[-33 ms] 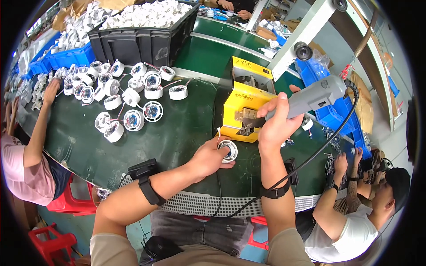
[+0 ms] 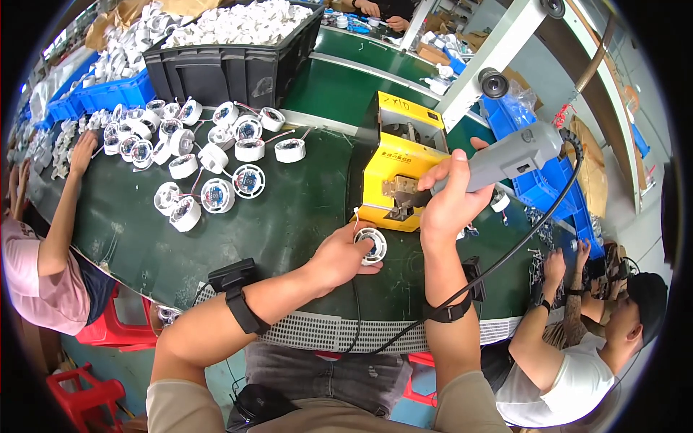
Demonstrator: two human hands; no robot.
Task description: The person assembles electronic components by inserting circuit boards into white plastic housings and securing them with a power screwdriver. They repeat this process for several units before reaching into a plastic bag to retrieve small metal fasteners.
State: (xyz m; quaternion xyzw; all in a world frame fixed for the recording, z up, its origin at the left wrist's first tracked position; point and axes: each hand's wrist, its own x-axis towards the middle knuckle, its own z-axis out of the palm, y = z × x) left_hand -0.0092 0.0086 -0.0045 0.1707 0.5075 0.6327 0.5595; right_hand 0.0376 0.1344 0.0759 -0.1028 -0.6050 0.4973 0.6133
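My right hand (image 2: 453,200) is closed around a grey electric screwdriver (image 2: 505,160), its front end at the metal block on the face of a yellow screw feeder (image 2: 404,167). A black cable runs from the tool's rear down past my right forearm. Below the feeder, my left hand (image 2: 339,254) grips a round white plastic housing (image 2: 373,247) with a dark blue circuit board inside, low over the green tabletop. A short white lead with a plug stands up beside it. The screwdriver's tip is hidden by my fingers and the feeder.
Several similar white housings (image 2: 217,195) lie at the left. Behind them stands a black crate (image 2: 216,72) heaped with white parts, beside a blue bin (image 2: 115,92). A co-worker's hand (image 2: 84,150) reaches in at far left; another person (image 2: 570,346) works at right by blue trays (image 2: 538,191).
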